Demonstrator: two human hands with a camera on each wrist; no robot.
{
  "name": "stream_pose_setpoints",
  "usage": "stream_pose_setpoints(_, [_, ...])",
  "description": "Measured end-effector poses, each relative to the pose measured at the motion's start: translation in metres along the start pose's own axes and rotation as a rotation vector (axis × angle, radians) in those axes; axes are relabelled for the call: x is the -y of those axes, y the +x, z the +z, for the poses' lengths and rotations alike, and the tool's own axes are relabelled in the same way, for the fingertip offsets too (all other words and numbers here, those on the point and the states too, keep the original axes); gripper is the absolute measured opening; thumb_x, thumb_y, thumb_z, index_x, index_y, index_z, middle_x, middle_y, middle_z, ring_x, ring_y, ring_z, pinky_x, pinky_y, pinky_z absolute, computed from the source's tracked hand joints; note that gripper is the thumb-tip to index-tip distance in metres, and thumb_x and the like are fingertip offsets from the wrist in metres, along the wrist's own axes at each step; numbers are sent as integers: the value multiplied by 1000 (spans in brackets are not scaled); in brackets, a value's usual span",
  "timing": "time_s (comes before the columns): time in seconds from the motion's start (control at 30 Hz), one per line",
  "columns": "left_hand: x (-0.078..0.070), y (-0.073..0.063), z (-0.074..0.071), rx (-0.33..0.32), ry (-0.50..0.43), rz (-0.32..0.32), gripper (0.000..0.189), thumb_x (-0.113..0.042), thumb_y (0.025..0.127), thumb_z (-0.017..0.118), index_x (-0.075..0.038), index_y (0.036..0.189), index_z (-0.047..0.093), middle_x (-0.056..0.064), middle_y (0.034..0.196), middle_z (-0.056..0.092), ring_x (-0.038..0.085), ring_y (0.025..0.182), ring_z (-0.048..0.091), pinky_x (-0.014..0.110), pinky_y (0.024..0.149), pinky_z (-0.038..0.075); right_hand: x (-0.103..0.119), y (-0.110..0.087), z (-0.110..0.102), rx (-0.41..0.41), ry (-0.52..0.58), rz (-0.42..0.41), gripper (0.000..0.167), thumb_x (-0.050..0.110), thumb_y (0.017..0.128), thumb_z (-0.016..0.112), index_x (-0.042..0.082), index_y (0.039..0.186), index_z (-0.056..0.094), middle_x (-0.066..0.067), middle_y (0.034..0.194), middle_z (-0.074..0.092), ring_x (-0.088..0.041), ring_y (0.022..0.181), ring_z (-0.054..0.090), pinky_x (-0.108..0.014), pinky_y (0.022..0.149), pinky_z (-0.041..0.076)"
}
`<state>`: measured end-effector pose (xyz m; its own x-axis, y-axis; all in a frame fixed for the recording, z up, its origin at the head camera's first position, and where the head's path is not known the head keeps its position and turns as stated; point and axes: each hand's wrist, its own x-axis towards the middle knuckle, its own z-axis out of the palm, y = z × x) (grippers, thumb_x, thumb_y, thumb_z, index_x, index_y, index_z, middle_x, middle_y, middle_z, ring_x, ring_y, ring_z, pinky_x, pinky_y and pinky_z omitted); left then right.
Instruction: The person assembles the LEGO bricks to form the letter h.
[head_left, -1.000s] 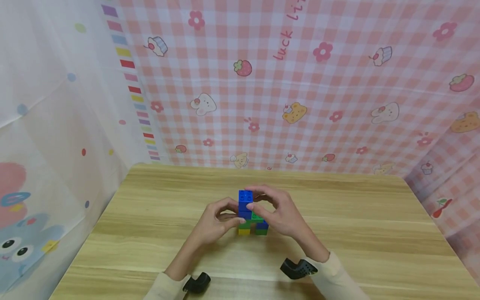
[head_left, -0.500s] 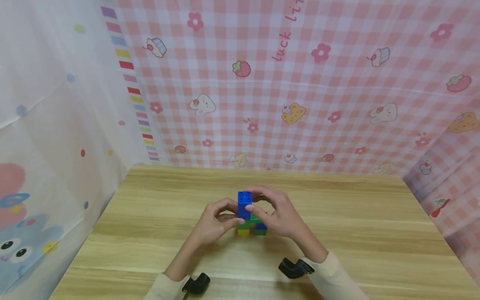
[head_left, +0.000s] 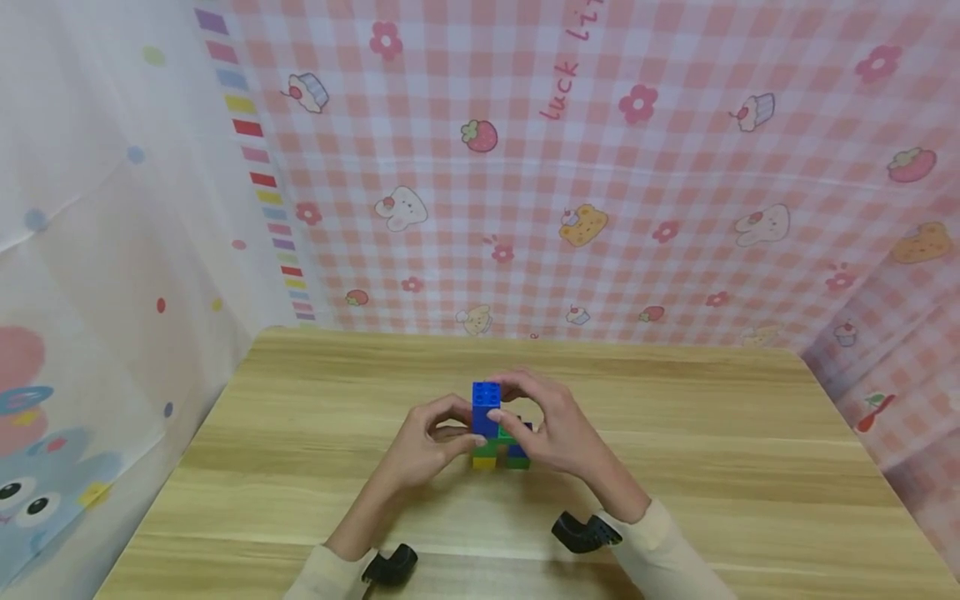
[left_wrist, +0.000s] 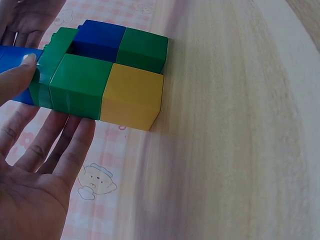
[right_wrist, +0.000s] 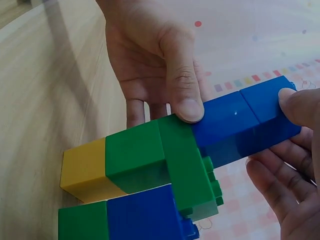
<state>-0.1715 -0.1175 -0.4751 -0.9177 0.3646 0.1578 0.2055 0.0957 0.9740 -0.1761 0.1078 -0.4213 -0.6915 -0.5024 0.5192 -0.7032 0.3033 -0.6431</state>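
Observation:
In the head view a small tower of toy building bricks stands on the table between both hands. Its left column has a yellow brick [right_wrist: 84,161] at the foot and a green brick [right_wrist: 134,144] above. A thinner green brick [right_wrist: 185,170] lies over that, with a lower blue brick [right_wrist: 225,120] and an upper blue brick [right_wrist: 265,100] stacked on it. Beside it, a second column pairs a green brick [left_wrist: 143,50] with a blue brick [left_wrist: 98,40]. My left hand [head_left: 423,446] grips the tower around the thin green and lower blue bricks. My right hand [head_left: 558,429] pinches the upper blue brick.
The wood-grain table [head_left: 300,500] reaches back to a pink checked cloth [head_left: 540,167]. A pale printed cloth [head_left: 90,250] hangs at the left. Black wrist mounts [head_left: 390,567] sit at both sleeves.
The upper blue brick now looks more evenly lined up with the lower one. Hands and bricks appear slightly further left, along with the whole view; both grips stay the same.

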Motion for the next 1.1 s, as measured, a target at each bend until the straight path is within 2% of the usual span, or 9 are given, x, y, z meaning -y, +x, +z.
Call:
stream_pose_setpoints(0.2, [-1,0,1,-1,-1,3,22,-9,89,80,-11,108,69,10,109,71,18,108,69,31,98,61,-1,0,2,-13,45,6,36,10,96,71,13,131,63,-3,114,70,-17,103,70,-43,90,64])
stream_pose_setpoints(0.47, [-1,0,0,-11,-10,-5,21,-9,89,80,-13,107,69,9,108,70,23,108,69,31,98,61,-6,-2,5,-16,190,88,37,9,98,69,14,134,63,-7,119,71,-24,108,68,-36,94,63])
stream_pose_setpoints(0.6, [0,-1,0,-6,-3,-9,22,-10,90,79,-13,109,68,9,109,71,22,109,69,30,100,60,-8,-3,5,-4,240,140,39,9,98,69,13,136,62,-9,122,71,-27,110,68,-38,98,61])
stream_pose_setpoints(0.77, [0,-2,3,-22,8,1,24,-11,91,78,-14,113,68,9,110,70,22,109,68,29,101,59,-7,-4,1,14,256,179,41,12,98,69,15,138,61,-9,126,70,-26,113,67,-41,99,60])
stream_pose_setpoints(0.93, [2,-7,4,-27,7,-11,30,-10,92,78,-17,119,67,8,112,68,24,110,65,30,103,58,-10,-10,-3,31,240,214,44,16,98,71,21,140,60,-2,125,70,-21,114,67,-45,99,60])
stream_pose_setpoints(1.1, [4,-12,4,-42,-28,-24,37,-14,92,78,-20,126,65,8,119,66,25,116,62,36,107,56,-15,-18,-6,31,224,253,45,19,97,72,26,140,60,0,126,70,-22,116,67,-49,100,59])
